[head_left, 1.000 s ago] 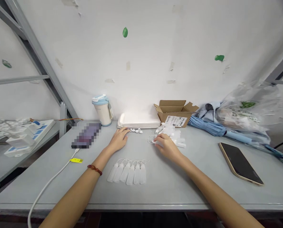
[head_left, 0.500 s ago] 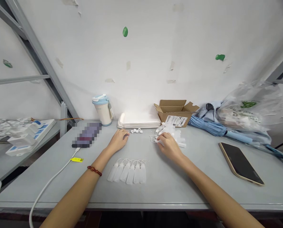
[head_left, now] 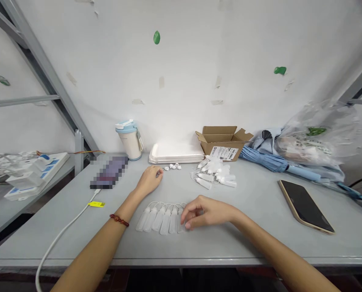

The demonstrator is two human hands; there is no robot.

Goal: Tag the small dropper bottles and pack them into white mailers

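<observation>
Flat, translucent plastic pieces [head_left: 158, 221] with white tops and thin white cord loops lie side by side in a row near the table's front. Over the right end of this row is my right hand [head_left: 203, 213], its thumb and fingers curved and apart around the last piece; no firm grip shows. My left hand [head_left: 150, 180] rests on the table farther back, loosely curled with a gap between thumb and forefinger. Just beyond its fingertips sit several small white caps [head_left: 174, 166]. A loose pile of similar translucent pieces [head_left: 214, 172] lies at the back, right of centre.
Behind the pile stands an open cardboard box [head_left: 221, 152], beside a stack of white trays [head_left: 177, 152]. A cup [head_left: 130, 142] and a pixelated phone-like object [head_left: 109, 172] are left. To the right lie a folded blue umbrella [head_left: 266, 160], a plastic bag [head_left: 314, 138] and a phone [head_left: 305, 207].
My right hand has moved from the pile at the back toward me and left, to the row's right end. My left hand stays in place. The view shifts slightly.
</observation>
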